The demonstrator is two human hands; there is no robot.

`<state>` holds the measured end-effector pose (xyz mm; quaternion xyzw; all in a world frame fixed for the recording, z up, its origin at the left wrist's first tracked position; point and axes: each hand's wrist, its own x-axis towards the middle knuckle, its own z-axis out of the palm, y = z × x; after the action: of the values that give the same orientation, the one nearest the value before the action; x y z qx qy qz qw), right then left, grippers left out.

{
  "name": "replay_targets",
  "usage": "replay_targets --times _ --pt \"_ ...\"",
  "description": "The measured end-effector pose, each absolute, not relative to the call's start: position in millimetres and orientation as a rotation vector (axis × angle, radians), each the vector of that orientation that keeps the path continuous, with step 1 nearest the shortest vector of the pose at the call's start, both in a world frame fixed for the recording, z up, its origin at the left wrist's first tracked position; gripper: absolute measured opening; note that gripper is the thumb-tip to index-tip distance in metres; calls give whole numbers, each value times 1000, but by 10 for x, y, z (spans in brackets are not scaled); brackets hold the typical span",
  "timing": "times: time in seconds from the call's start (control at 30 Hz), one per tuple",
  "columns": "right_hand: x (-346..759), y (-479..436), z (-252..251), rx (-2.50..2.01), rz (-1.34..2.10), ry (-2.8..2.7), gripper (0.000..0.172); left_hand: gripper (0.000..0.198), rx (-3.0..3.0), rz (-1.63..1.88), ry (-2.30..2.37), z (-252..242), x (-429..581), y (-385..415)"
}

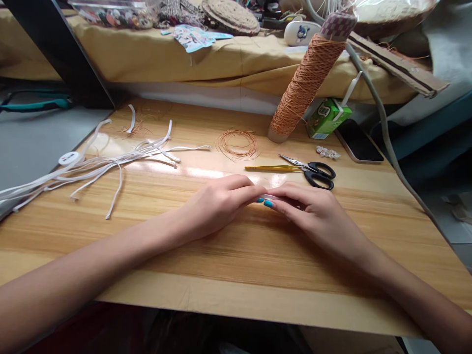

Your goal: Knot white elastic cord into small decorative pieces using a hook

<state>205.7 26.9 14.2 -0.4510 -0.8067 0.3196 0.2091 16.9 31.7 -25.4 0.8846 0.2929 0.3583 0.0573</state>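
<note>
Over the middle of the wooden table, my left hand (228, 197) and my right hand (308, 204) meet fingertip to fingertip. Between them they pinch a short piece of white cord (270, 196), mostly covered by the fingers. Just beyond my right hand lie black-handled scissors (313, 172) with their blades partly apart, touching or overlapping the end of gold tweezers (271, 168). Behind these rests a loose coil of thin orange thread (238, 144). A bundle of white cords (121, 160) spreads to the left of my left hand.
A tall cone of orange thread (308, 83) stands tilted at the back, beside a green drink carton (328, 118). Small white beads (327, 152) and a phone (359, 140) lie at the right. A grey cable (383, 113) runs down the table's right side. A cloth-covered shelf (165, 61) borders the back.
</note>
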Motion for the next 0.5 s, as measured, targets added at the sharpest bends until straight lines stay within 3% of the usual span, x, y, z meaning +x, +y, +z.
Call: replay_targets --times 0.2,0.5 --pt "2063 254 96 -1179 599 -2359 23 20 2853 957 954 -230 154 308" --pt "2058 263 87 -1152 589 -2370 21 20 2857 957 951 -232 151 321"
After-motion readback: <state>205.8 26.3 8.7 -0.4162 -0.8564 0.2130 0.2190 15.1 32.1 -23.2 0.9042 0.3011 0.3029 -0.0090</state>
